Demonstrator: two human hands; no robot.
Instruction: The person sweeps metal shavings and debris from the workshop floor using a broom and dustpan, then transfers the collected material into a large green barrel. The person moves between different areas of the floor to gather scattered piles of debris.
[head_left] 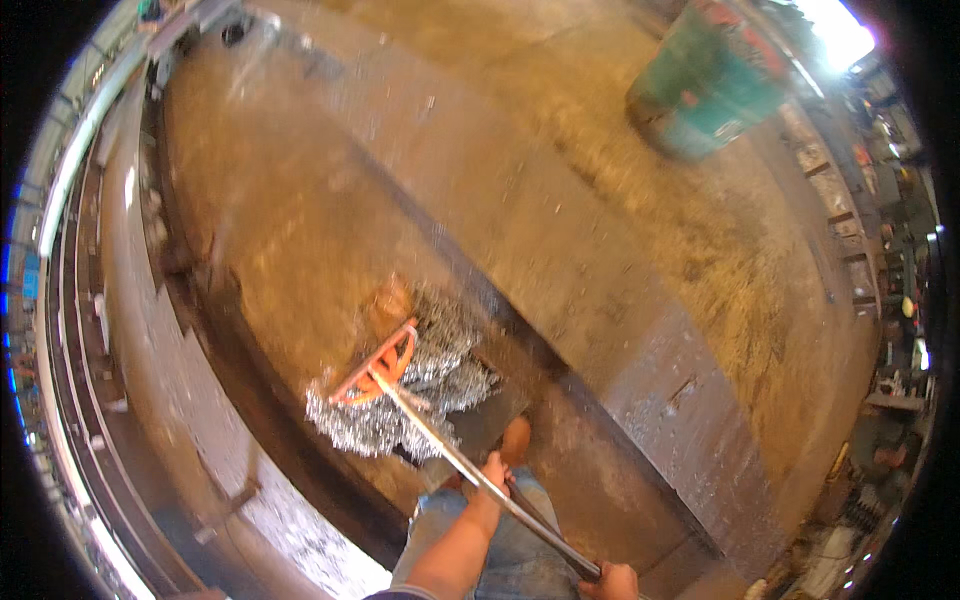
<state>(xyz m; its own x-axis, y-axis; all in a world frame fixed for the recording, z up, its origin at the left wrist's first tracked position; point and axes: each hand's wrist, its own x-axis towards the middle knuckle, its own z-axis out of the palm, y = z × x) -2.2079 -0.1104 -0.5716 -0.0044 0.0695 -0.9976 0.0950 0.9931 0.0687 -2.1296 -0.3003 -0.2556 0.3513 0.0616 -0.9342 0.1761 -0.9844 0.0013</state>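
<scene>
Both my hands are wrapped round the pole of a long-handled rake [440, 443] with an orange head. My left hand [490, 478] grips partway down the pole, in front of my legs. Closed on the upper end, my right hand [612, 582] shows at the bottom of the view. The rake's braced head rests on a heap of silvery metal shavings [375, 425]; its teeth, if any, are hidden. A dark flat sheet [492, 415] lies at the heap's near side, by my foot.
A worn green drum [705, 85] stands on the stained brown floor at the far right. A long dark groove [540, 345] crosses the floor diagonally. Left of me runs a pale metal ledge [240, 450]. Cluttered shelving [890, 330] lines the right edge.
</scene>
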